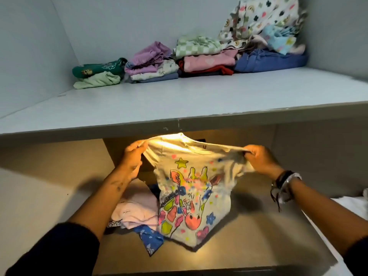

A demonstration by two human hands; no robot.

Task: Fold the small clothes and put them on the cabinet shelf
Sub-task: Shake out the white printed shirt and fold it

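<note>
Both hands, left [133, 156] and right [258, 159], pinch the shirt [189, 198] at its shoulders; light, limp, likely sags unless held there.

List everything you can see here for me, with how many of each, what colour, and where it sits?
Giraffe shirt: one, pale with neon print, held up by its top edge below the upper shelf.
Unfolded clothes: a small heap, pink and blue among others, on the lower surface behind the shirt.
Upper shelf: one, pale grey, across the middle of the view.
Folded piles: four along the back of the shelf: green at left, then lilac, pink and red with a checked top, blue.
Loose patterned cloth: a bunch, white with clover and heart shapes, over the blue pile.
Wristbands: several, dark and white, right wrist.
Left hand: gripping the shirt's left corner.
Right hand: gripping its right corner.
</note>
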